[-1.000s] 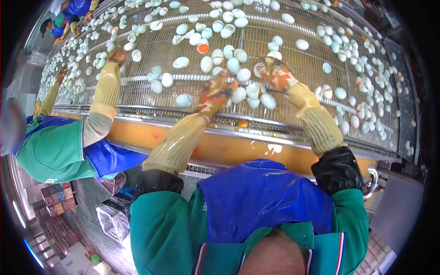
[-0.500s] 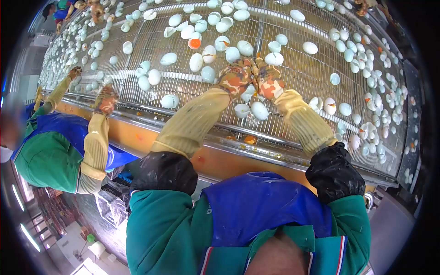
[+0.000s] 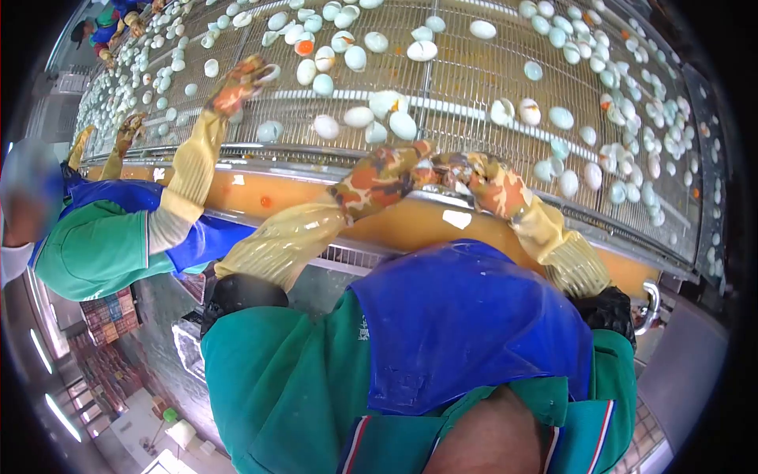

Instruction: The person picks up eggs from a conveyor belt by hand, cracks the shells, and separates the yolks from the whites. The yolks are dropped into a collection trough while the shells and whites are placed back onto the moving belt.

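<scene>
L hand [image 3: 379, 178] & R hand [image 3: 493, 183], both in blotchy orange gloves, meet at the near edge of the mesh belt [image 3: 458, 79]. They sit right over its steel rim, above the trough [image 3: 410, 225] that runs along that edge. Fingers of both curl in toward each other, tips nearly touching. Grip looks clenched, but whatever is inside is hidden, so can't tell if an egg is held. Nearest eggs [image 3: 403, 125]: small cluster of pale whole ones just beyond the hands, close to the belt's near edge, not touched.

Progress, judging from the layout:
- **Done:** trough holds orange-yellow liquid w/ a few darker orange blobs, so a fair amt seems to have gone in. Some opened shells [image 3: 503, 110] lie on the belt to the right of the cluster. An orange yolk [image 3: 303, 47] sits toward the far edge.
- **Left:** most of the belt is covered w/ whole eggs, thickest along the left & right edges, so plenty not dealt w/ yet.

Co-worker's hand [image 3: 237, 79], same kind of glove, reaches onto the belt at the left, among the eggs there. More people work farther along, by the far-left corner.
</scene>
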The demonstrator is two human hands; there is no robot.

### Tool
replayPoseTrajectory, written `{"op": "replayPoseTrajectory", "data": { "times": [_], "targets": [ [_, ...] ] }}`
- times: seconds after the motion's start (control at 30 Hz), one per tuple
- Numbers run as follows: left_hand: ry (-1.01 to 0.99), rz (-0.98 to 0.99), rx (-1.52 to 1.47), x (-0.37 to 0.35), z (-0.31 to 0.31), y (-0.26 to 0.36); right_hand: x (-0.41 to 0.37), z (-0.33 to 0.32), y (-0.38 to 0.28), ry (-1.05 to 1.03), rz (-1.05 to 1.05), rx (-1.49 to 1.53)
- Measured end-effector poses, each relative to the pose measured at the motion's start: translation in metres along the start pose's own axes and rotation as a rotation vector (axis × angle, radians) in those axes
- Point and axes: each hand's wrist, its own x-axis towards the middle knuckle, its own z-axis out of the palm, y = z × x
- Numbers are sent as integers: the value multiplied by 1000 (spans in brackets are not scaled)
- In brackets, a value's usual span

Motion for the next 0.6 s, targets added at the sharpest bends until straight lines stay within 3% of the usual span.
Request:
{"op": "replayPoseTrajectory", "data": {
  "times": [0.03,0.1,0.13,0.17,0.23,0.3,0.37,0.43,0.5,0.53,0.6],
  "targets": [
    [-43,-57,-53,-9,15,5,-20,-1,-7,64,-59,-130],
    [-129,-173,-165,-23,41,11,-50,9,47,136,-234,-347],
    [-101,18,46,-25,49,3,-62,12,68,174,-323,-460],
    [-71,213,258,-27,55,-4,-65,-8,21,154,-204,-304],
    [-55,367,484,-31,68,-9,-83,-27,11,-51,-48,-5],
    [-75,287,520,-40,80,37,-105,-34,9,-33,-132,352],
    [-56,294,445,-42,83,44,-122,-53,-31,-87,-19,794],
    [-26,368,250,-32,91,20,-139,-53,0,-22,-20,200],
    [-22,402,45,-21,108,7,-149,-62,-8,78,49,274],
    [-66,261,-54,-24,115,19,-154,-67,-11,130,80,312],
    [-105,50,-203,-26,128,35,-171,-57,51,219,94,162]
  ]
}}
